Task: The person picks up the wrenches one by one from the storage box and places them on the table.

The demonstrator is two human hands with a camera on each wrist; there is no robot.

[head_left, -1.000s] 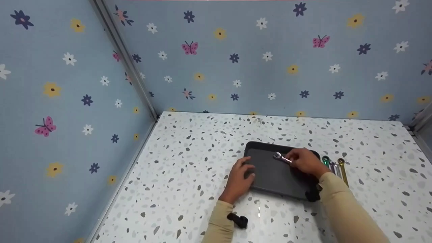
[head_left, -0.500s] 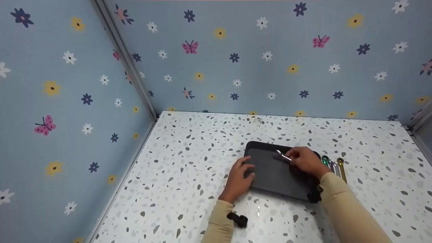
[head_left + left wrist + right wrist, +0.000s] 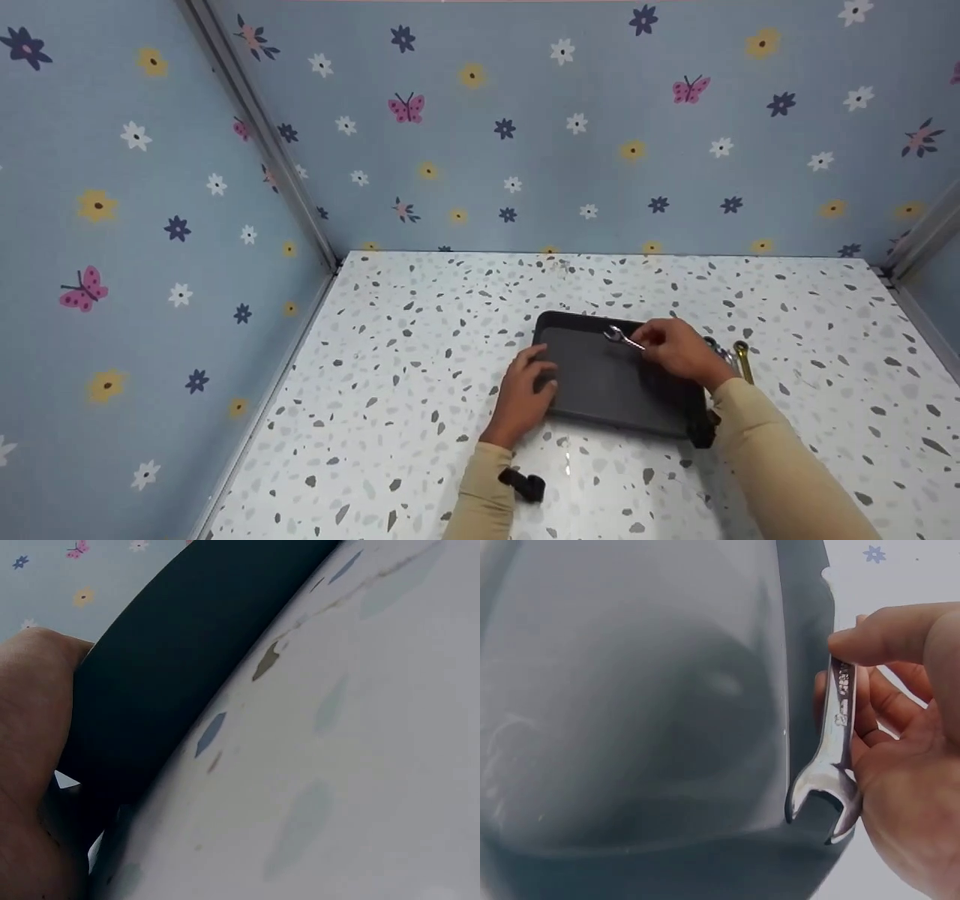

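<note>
My right hand (image 3: 681,351) pinches a shiny silver combination wrench (image 3: 624,337) between thumb and fingers, over the upper right part of a dark grey baking tray (image 3: 600,382). Its open-end head points left in the head view. In the right wrist view the wrench (image 3: 838,712) runs along the tray's raised side, with markings on its shank. My left hand (image 3: 523,394) grips the tray's left rim, fingers bent over the edge. The left wrist view shows that palm (image 3: 30,720) against the tray's outer wall (image 3: 172,652); its fingertips are hidden there.
Right of the tray, a gold wrench (image 3: 742,361) and other coloured wrenches (image 3: 721,351) lie side by side, partly hidden by the right hand and sleeve. The white speckled table (image 3: 420,360) meets blue flowered walls (image 3: 480,150) at the back and left.
The view has shifted slightly, so the tray and wrenches sit a little further left. The right hand still holds the wrench, its head tilted slightly differently. The left hand stays on the rim.
</note>
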